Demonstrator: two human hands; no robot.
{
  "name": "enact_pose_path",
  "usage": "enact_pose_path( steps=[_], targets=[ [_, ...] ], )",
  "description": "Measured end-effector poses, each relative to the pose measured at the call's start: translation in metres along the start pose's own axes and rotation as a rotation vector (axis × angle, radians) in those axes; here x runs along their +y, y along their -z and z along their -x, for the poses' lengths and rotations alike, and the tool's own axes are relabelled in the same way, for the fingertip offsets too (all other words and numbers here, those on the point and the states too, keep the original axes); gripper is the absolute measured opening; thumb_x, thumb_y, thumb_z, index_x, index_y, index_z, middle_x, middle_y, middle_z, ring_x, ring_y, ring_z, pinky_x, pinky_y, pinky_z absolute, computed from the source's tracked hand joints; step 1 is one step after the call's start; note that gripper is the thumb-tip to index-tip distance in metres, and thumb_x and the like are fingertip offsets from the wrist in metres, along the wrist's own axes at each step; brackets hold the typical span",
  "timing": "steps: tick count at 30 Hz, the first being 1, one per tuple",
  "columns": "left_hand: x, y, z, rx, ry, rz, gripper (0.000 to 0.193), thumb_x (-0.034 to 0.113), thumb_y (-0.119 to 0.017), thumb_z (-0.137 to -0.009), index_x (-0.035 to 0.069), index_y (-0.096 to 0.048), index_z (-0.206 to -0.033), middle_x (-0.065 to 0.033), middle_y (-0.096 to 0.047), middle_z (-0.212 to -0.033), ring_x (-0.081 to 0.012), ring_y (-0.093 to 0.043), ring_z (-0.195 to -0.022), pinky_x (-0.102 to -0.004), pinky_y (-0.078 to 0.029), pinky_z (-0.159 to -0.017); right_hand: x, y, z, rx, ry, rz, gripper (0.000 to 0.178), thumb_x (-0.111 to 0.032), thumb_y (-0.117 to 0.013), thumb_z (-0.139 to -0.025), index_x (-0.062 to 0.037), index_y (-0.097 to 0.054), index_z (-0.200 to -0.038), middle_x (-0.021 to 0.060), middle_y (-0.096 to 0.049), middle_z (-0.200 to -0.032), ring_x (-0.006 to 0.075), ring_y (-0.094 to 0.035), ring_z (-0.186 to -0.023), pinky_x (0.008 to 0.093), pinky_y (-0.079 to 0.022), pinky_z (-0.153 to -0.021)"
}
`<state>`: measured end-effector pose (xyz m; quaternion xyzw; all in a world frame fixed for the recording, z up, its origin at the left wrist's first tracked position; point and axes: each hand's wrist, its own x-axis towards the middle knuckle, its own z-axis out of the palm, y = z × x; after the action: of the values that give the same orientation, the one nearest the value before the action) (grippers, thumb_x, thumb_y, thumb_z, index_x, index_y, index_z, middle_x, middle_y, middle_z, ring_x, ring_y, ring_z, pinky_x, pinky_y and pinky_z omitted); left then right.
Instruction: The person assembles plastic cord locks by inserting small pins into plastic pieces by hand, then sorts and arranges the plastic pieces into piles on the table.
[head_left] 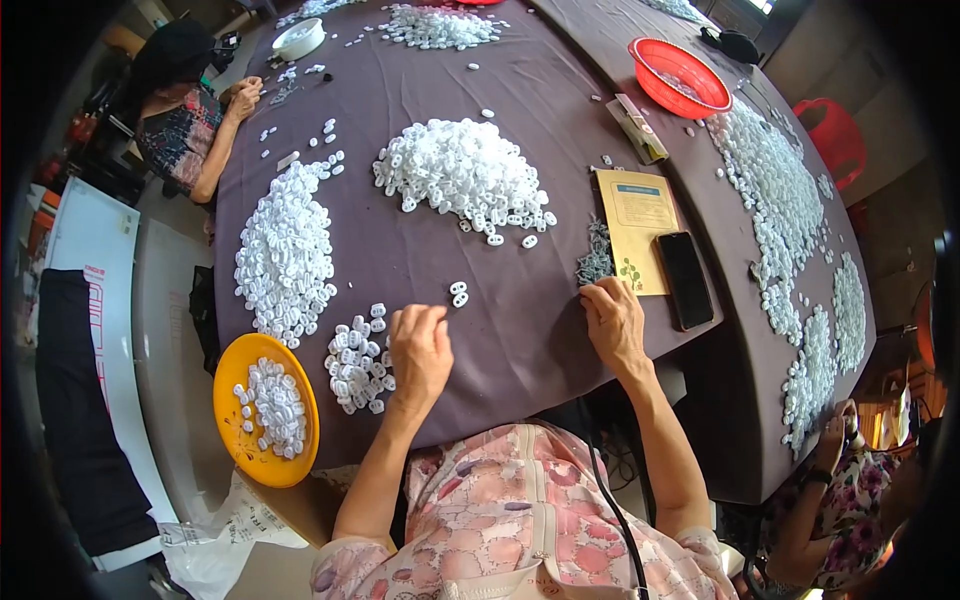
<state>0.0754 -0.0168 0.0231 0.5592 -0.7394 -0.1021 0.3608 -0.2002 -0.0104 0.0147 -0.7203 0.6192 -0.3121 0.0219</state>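
My left hand [421, 350] is closed, fingers curled, just above the tablecloth. It is beside a small heap of white oval plastic pieces [352, 365]; whatever it holds is hidden. Two more white oval pieces [459, 293], each with dark holes, lie just beyond its fingertips. My right hand [614, 322] has its fingertips pinched together at the near edge of a little heap of thin grey pieces [594, 262]. Anything between those fingers is too small to make out. A tan paper packet [630, 215] and a black phone [686, 280] lie right of the grey heap.
Large white heaps lie at centre [460, 170] and left [287, 255]. An orange plate [232, 440] of white pieces is at the near left corner. A red basket [636, 62] stands far right. Co-workers sit at left [175, 120] and lower right [850, 505].
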Motion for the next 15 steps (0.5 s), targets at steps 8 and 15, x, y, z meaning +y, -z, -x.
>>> enact_pose_path(
  steps=[8, 15],
  targets=[
    [0.009, -0.040, -0.022, -0.060, 0.003, -0.004, 0.028, 0.002, -0.066, -0.076, 0.004, -0.063, -0.104, -0.0109, -0.055, -0.092, -0.0299, -0.053, -0.088, -0.0396, -0.045, -0.078, -0.005, -0.002, 0.005, -0.030, 0.108, 0.000, 0.022, 0.005, -0.061, -0.071, -0.0051, -0.065, -0.090, 0.0090, -0.059, -0.091, 0.0285, -0.056, -0.081, 0.0377, -0.048, -0.071],
    [0.017, -0.058, -0.028, -0.064, -0.084, 0.060, 0.022, 0.001, -0.066, -0.075, 0.007, -0.067, -0.096, -0.0088, -0.056, -0.092, -0.0275, -0.054, -0.087, -0.0378, -0.046, -0.077, -0.008, -0.008, 0.003, -0.032, 0.155, -0.125, 0.028, 0.010, -0.057, -0.069, -0.0029, -0.063, -0.093, 0.0103, -0.058, -0.096, 0.0297, -0.055, -0.084, 0.0384, -0.046, -0.076]
  ],
)
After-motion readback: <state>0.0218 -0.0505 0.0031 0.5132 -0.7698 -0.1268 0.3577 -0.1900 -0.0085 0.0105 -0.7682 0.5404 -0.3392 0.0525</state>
